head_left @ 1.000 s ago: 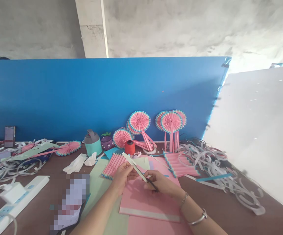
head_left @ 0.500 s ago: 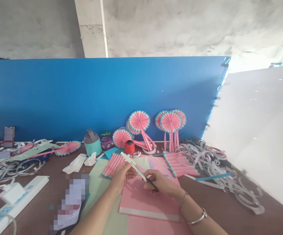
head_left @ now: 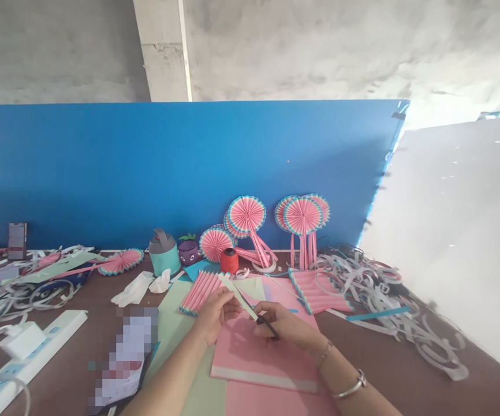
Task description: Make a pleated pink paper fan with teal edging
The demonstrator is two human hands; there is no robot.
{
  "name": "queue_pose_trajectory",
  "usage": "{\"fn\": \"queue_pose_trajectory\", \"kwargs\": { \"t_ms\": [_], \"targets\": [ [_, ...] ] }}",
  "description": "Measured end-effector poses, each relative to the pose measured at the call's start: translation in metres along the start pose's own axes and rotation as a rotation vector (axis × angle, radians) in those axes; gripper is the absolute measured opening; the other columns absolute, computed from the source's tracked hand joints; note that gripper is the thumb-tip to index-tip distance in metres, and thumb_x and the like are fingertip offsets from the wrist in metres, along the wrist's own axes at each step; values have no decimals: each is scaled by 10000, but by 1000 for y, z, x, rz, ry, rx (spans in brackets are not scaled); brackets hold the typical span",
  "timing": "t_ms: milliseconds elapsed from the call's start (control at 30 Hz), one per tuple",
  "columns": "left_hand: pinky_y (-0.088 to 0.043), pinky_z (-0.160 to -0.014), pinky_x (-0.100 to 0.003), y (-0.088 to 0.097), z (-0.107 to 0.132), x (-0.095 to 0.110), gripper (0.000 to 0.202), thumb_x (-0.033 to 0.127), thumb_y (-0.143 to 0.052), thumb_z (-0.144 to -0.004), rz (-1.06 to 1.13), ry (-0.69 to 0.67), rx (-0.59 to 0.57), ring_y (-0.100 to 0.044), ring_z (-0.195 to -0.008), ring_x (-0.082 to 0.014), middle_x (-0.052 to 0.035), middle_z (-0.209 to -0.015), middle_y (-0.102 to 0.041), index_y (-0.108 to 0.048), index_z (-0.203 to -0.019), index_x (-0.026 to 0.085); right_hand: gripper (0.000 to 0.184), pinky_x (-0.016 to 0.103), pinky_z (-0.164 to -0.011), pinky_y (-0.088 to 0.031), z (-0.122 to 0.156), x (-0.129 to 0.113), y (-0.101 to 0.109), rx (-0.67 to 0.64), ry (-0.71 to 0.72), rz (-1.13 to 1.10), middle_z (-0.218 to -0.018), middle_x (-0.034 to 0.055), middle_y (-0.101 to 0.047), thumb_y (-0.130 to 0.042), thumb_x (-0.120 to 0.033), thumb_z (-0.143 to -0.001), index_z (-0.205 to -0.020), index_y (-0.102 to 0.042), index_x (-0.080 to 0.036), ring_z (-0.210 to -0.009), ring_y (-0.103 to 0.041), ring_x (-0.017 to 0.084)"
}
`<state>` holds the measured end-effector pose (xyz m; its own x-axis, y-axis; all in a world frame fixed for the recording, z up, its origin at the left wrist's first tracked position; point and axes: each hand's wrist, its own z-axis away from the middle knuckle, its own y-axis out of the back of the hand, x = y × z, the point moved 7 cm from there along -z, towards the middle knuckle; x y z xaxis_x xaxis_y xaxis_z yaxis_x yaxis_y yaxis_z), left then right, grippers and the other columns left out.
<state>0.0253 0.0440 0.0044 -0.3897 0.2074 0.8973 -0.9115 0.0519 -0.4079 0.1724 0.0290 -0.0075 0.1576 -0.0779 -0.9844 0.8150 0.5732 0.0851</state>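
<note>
**Visitor:** What are your hands doing right now?

**Me:** My left hand is pinching the pale paper strip near its middle, fingers closed on it. My right hand is curling shut around a dark slim tool that is meeting the strip's near end. I can't tell exactly what kind of tool it is.

**Visitor:** Why are you holding the strip slanted like that?

**Me:** I'm guessing it's for control. I'm keeping it lifted just above the pink sheet, with its far tip pointing away to the left, so both hands are steadying it off the surface.

**Visitor:** What's lying around you?

**Me:** A pleated pink paper is lying just beyond my left hand, and a second pleated piece is sitting to the right. A red thread spool, a purple cup and a teal jug are standing farther back. Finished paper fans are leaning on the blue board.

**Visitor:** Is anything crowding you?

**Me:** Curly paper trimmings are piling up on the right, and a power strip is lying near left. Both are well apart from my hands.
</note>
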Motion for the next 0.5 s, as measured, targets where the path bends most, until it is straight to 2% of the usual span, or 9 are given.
{"fn": "queue_pose_trajectory", "kwargs": {
  "t_ms": [200, 367, 500],
  "targets": [
    [-467, -482, -174, -3, 2, 1, 245, 328, -709, -674, -45, -41, -32, -646, -518, -112, 10, -591, -653, -522, -674, 171, 301, 181, -432, -338, 1, -1, 0, 11, -24, 45, -535, -67, -569, -728, -286, -617, -822, -537, -179, -442, -506, 76],
    [-467, -512, -180, -1, 0, 2, 235, 340, -697, -672, -62, -65, -24, -643, -532, -105, 25, -597, -645, -534, -696, 174, 298, 184, -448, -343, 3, -4, -1, 5, -19, 52, -536, -67, -558, -724, -331, -638, -807, -535, -176, -452, -511, 74],
    [-475, -529, -195, -3, 0, 1, 242, 347, -703, -662, -77, -62, -37, -646, -548, -114, 15, -607, -653, -538, -683, 171, 280, 181, -444, -339, 1, -3, -1, -3, -4, 33, -532, -64, -568, -708, -309, -644, -816, -530, -179, -453, -521, 80]
  ]
}}
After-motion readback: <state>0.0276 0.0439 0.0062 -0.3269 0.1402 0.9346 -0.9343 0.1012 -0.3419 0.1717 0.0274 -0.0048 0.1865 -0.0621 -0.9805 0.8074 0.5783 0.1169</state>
